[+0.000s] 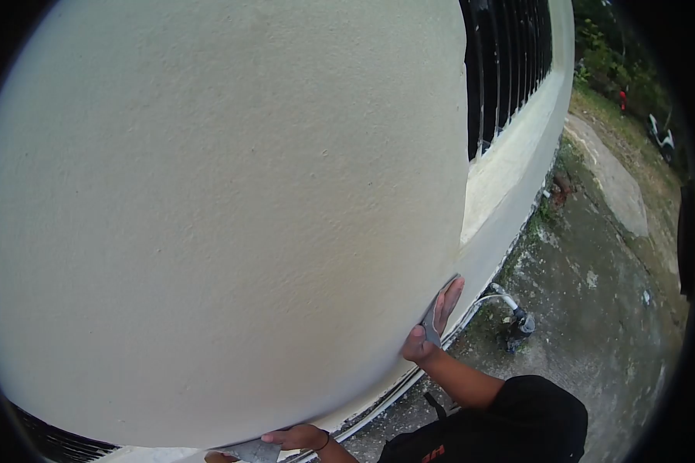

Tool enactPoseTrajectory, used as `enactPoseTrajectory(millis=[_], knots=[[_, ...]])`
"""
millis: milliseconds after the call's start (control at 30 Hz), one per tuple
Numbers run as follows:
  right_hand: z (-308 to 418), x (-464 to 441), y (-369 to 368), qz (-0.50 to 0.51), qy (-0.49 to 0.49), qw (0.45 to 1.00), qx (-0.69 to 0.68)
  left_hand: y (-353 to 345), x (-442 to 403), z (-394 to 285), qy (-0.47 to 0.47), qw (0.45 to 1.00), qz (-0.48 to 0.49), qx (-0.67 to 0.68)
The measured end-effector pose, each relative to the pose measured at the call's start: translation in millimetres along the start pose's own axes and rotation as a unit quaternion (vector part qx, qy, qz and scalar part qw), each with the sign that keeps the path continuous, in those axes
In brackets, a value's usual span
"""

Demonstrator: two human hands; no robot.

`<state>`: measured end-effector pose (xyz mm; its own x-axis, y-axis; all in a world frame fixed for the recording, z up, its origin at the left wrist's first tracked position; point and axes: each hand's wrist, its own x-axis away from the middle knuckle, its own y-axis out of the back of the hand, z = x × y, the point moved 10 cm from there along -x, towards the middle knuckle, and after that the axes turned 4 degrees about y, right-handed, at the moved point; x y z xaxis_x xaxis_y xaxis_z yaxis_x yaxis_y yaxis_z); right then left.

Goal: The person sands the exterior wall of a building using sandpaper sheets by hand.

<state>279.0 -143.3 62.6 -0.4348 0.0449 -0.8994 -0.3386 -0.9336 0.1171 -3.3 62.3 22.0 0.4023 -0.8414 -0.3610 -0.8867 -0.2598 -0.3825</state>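
Observation:
A large cream wall with small bumps fills most of the view. My right hand presses a grey sheet against the wall near its right edge, the thumb apart from the straightened fingers. At the bottom, my left hand, with a dark band on the wrist, holds another grey sheet against the wall's lower part. Some of its fingers are hidden behind that sheet.
A barred window opens at upper right above a pale ledge. Beside the wall's base, a white pipe meets a dark-wrapped fitting on stained concrete. A motorcycle stands farther off.

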Motion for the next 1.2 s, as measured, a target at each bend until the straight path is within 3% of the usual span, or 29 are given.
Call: enactPoseTrajectory(millis=[167,267,367,467,533,600,667,733,833,900,1000,1067,1200], knots=[[8.0,0.7,0.8,0.006,0.036,0.998,-0.058,9.1,3.8,3.0,0.096,0.995,-0.009,0.020],[-14.2,23.9,-31.0,0.112,-0.063,0.953,-0.273,-5.3,20.0,33.3,0.169,0.982,-0.030,0.071],[-30.4,52.7,-50.6,0.171,-0.164,0.878,-0.416,3.8,6.2,30.3,0.152,0.987,-0.030,0.040],[-20.2,39.3,-39.7,0.139,-0.136,0.920,-0.339,9.3,3.7,9.4,0.058,0.995,-0.076,-0.020],[-10.6,9.4,-19.9,0.076,-0.061,0.980,-0.172,8.9,4.9,18.4,0.058,0.997,-0.039,-0.009],[9.6,-10.1,2.2,0.008,0.023,1.000,-0.002,24.9,14.4,55.1,0.060,0.998,-0.009,0.009],[3.1,0.7,-1.5,0.010,0.030,0.999,-0.010,29.6,25.5,84.4,0.004,0.997,0.073,-0.014],[4.1,6.1,-1.3,0.006,0.040,0.999,-0.023,31.2,36.0,76.3,-0.063,0.993,0.070,-0.075],[13.4,-9.5,3.2,0.016,0.041,0.996,-0.075,7.4,40.8,2.7,-0.186,0.949,0.083,-0.241],[48.0,-40.1,4.3,0.095,0.121,0.987,-0.039,-14.2,32.8,-37.8,-0.243,0.917,0.128,-0.289],[115.8,-115.9,9.8,0.067,0.267,0.961,-0.012,-73.6,3.2,-134.2,-0.406,0.830,0.181,-0.336],[154.9,-169.8,17.2,0.031,0.312,0.950,0.002,-117.1,-18.2,-214.3,-0.488,0.782,0.193,-0.336],[226.5,-283.6,44.1,-0.040,0.392,0.919,0.018,-165.8,-57.4,-357.3,-0.616,0.743,0.076,-0.251]])
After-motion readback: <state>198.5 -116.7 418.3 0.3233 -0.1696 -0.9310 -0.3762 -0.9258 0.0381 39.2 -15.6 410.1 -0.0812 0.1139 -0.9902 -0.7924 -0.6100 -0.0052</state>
